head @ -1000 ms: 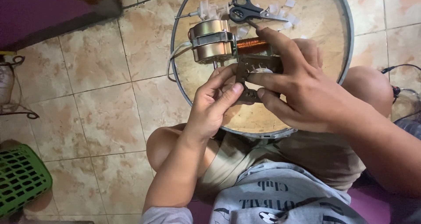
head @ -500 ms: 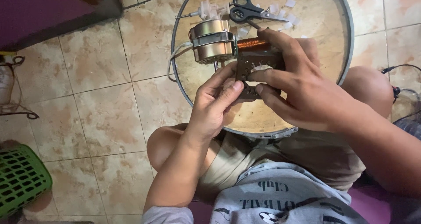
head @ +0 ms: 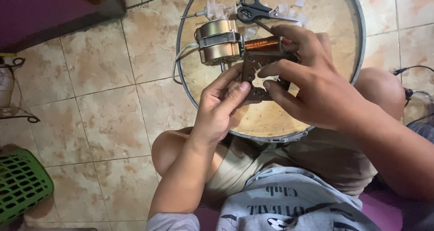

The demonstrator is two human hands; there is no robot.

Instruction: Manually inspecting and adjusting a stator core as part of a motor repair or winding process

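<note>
The stator core [head: 260, 75], a dark square stack of metal plates with a toothed round hole in its middle, is held in the air just above a round tray [head: 357, 54] that rests on the person's knees. The left hand [head: 221, 106] closes on its lower left corner, with the thumb and forefinger pinching the edge. The right hand [head: 316, 86] closes around its right side, with one finger over the top and one fingertip pressing near the hole. A copper coil [head: 261, 43] sits at the top edge of the core, and the round metal motor housing [head: 219, 43] lies just beside it on the left, with white wires [head: 181, 59] leaving from it. I think the main risk is for the coil: its wire looks thin, and a finger that slides over it could scratch or break it. The white wires look short, so if the core is pulled away too far, they may tear or drag the housing off the tray. The tray itself only balances on the knees, so a strong push may tilt it, and then the black scissors [head: 255, 9] and the small white pieces [head: 289, 9] at the far side could slide onto the tiled floor [head: 104, 113].
</note>
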